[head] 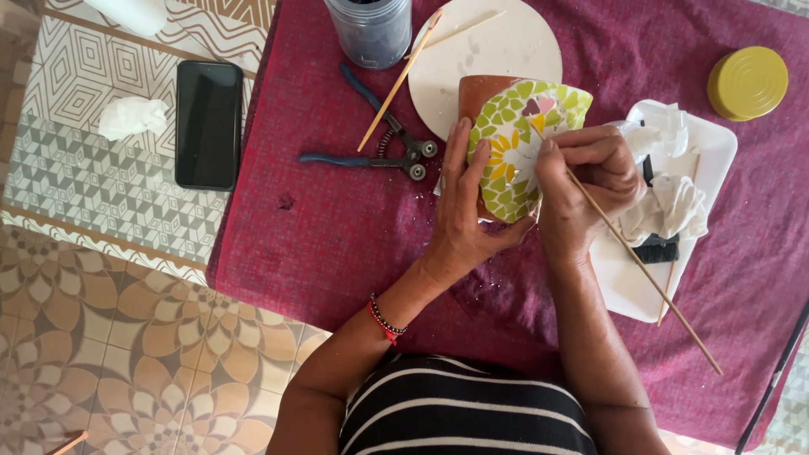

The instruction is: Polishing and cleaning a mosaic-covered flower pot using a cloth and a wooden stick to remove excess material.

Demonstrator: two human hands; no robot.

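A terracotta pot (514, 135) covered in green, yellow and white mosaic pieces lies on its side over the dark red cloth. My left hand (462, 211) grips its left side and underside. My right hand (586, 181) pinches a long thin wooden stick (640, 265), whose tip touches the mosaic near the yellow flower pattern. The stick's rear end points down to the right.
Blue-handled wheeled nippers (383, 143), a second wooden stick (400, 80), a round white plate (493, 59) and a dark jar (371, 29) lie behind the pot. A white tray (712, 143) with cloths, and a yellow lid (747, 82), are at right. A black phone (208, 124) and crumpled tissue (131, 116) lie on patterned cloth at left.
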